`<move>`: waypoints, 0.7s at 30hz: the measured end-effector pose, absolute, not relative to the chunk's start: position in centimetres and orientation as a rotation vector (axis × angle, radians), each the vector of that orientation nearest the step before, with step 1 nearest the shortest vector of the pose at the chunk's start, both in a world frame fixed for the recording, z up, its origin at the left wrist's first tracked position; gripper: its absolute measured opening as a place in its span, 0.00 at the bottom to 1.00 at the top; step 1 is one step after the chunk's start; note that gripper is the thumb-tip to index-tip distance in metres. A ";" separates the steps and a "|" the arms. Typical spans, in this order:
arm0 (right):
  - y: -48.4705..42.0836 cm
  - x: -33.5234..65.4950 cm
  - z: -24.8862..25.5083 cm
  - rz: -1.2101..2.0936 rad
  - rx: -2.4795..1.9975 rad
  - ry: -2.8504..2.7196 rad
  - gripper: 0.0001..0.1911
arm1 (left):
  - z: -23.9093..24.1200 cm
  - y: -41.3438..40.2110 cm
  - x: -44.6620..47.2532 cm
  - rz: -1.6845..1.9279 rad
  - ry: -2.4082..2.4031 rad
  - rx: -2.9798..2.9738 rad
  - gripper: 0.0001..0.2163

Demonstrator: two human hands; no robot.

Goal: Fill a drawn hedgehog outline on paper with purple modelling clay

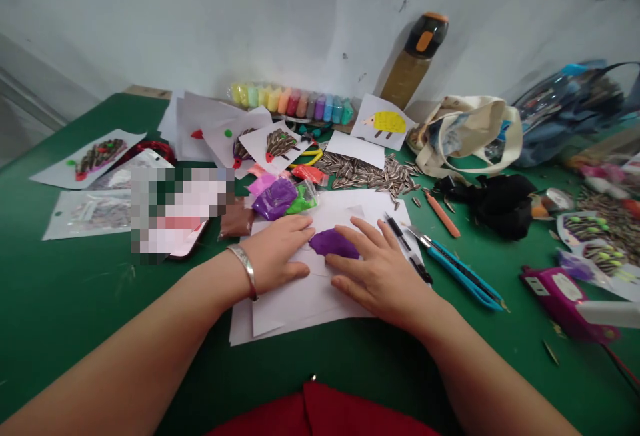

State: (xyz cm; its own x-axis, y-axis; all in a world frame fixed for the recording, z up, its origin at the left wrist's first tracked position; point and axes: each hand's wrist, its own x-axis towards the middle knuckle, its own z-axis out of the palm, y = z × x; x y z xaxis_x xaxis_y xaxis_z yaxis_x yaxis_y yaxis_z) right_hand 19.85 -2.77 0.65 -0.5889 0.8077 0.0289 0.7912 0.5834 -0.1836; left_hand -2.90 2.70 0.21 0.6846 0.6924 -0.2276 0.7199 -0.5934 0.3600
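A flattened patch of purple modelling clay lies on a stack of white paper in front of me. My right hand rests over its right side, fingers spread, with fingertips touching the clay. My left hand lies on the paper at the clay's left edge, fingers stretched out, a silver bangle on the wrist. Just beyond sit bags of purple clay, green clay and brown clay. To the right lie a black pen and a blue box cutter.
Sunflower seeds are heaped behind the paper, near a yellow hedgehog picture. Seed-covered pictures and a partly blurred phone lie left. A bottle, cloth bag, orange tool and magenta device stand or lie right.
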 end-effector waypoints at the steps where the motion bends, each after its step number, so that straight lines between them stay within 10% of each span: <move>1: -2.7 20.0 0.7 0.230 -1.370 -2.695 0.17 | 0.2 2.7 -2.9 -0.085 1.097 2.468 0.28; 21: -2.6 20.2 0.5 0.294 -1.286 -2.682 0.15 | 0.6 2.6 -2.8 -0.108 1.100 2.500 0.28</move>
State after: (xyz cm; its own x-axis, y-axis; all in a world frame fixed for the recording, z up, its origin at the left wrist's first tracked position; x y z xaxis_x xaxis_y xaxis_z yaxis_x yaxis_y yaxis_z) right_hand 20.19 -2.56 0.52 -0.6204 0.7825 0.0530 0.7525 0.6129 -0.2409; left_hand -2.80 2.58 0.56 0.6865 0.6901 -0.2291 0.7214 -0.6072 0.3330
